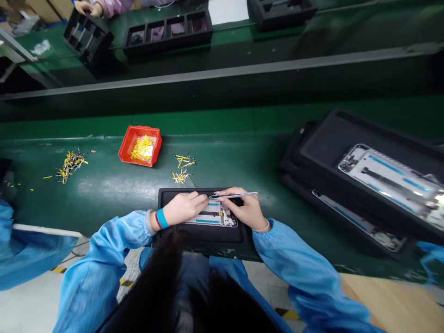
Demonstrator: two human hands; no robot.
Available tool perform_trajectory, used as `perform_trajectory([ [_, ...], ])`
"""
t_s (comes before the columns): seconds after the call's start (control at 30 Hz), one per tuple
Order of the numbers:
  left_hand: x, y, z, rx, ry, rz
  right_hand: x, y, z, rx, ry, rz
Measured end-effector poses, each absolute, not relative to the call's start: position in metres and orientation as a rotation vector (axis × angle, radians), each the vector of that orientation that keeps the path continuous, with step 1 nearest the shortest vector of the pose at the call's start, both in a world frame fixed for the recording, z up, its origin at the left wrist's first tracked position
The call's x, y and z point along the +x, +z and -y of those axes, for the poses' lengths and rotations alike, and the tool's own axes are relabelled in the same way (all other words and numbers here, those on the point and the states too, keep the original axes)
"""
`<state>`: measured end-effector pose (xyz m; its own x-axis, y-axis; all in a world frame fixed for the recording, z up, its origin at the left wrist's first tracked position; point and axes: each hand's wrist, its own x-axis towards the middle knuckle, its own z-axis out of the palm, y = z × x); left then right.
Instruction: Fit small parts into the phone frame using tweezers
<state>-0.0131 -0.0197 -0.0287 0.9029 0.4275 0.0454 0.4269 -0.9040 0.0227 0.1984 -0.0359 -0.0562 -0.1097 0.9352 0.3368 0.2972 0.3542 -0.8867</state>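
Observation:
An open phone chassis (209,217) with blue strips and exposed circuit parts lies in a black foam tray (204,236) in front of me. My right hand (247,209) is closed on a pair of silver tweezers (243,195), whose tips reach the chassis's far edge. My left hand (183,208) rests over the chassis's left part, fingers bent and pressed together close to the tweezer tips. What those fingers pinch, if anything, is too small to make out. Beyond the tray lie two small clusters of yellow-and-black strips (181,176).
A red bin (125,147) holds more yellow pieces, with a loose pile (71,164) to its left. Stacked black trays (319,138) with phone chassis (391,175) stand at right. Across the raised divider (222,74), a co-worker's hand (88,8) touches a black tray (86,37).

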Motion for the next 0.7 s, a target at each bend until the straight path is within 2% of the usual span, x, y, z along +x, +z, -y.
perform_trajectory([
  [0.3, -0.0178, -0.0377, 0.0123, 2.922, 0.266, -0.730, 0.1987, -0.0553, 0.0344, -1.105, 0.810, 1.640],
  [0.7, -0.0129, -0.0303, 0.0170, 3.053, 0.114, -0.691, 0.1994, -0.0562, 0.0351, -1.099, 0.795, 1.638],
])
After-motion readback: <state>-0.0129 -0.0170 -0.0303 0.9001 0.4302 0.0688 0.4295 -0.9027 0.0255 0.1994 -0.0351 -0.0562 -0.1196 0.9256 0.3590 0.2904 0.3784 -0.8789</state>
